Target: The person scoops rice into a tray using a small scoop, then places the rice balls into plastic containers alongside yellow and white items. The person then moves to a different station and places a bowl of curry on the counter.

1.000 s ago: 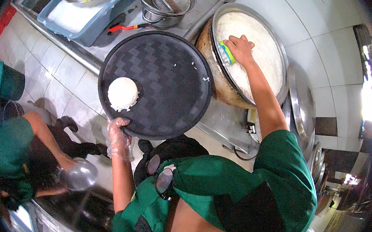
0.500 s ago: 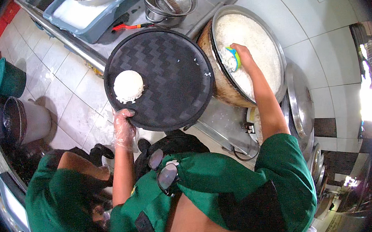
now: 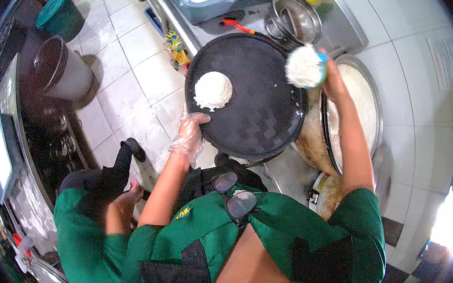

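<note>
My left hand, in a clear plastic glove, is closed on the near-left rim of a round black tray, thumb on top. One dome of white rice sits on the tray's left side, and a few loose grains lie at its right. My bare right hand grips a small blue-green cup heaped with rice, mouth facing left, over the tray's right edge. Below my right forearm stands a big metal pot of cooked rice, partly hidden by the arm.
Beyond the tray, a steel sink counter carries a grey-blue tub, metal bowls and a red-handled tool. A white bucket and a green bin stand on the left floor. A co-worker in green is close at my left.
My right hand has lifted the rice-filled cup out of the pot and brought it to the tray's right edge. The view has turned, shifting the scene rightward; my left hand keeps its hold.
</note>
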{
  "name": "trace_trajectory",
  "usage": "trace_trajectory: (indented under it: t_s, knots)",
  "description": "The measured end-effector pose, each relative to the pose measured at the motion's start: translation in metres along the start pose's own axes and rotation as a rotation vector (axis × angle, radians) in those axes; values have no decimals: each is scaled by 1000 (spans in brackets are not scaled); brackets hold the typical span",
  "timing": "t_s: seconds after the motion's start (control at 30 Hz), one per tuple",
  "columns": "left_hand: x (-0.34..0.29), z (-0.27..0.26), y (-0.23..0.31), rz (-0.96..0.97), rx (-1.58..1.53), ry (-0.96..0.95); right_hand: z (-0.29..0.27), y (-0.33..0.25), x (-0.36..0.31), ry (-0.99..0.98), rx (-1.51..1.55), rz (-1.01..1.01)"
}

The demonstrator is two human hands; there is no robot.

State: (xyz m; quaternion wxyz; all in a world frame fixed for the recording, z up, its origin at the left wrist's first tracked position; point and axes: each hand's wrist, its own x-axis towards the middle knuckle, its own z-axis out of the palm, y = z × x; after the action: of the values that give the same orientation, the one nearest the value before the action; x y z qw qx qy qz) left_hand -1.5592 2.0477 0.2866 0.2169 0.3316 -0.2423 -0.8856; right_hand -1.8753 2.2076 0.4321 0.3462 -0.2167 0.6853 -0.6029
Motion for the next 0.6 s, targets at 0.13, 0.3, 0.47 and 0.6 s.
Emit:
trace_trajectory:
  t_s: [0.13, 0.3, 0.47, 0.6]
  knots:
    - [0, 0, -2, 104, 77, -9, 83, -7, 63, -332, -730, 9]
    - [2, -5, -6, 115, 26, 3, 171, -5, 75, -487, -1719, -483]
    - [4, -6, -11, 187, 37, -73, 218, 4, 71, -474, -1933, -553]
    - [4, -8, -15, 172, 28, -66, 237, 15, 62, -304, -1958, -413]
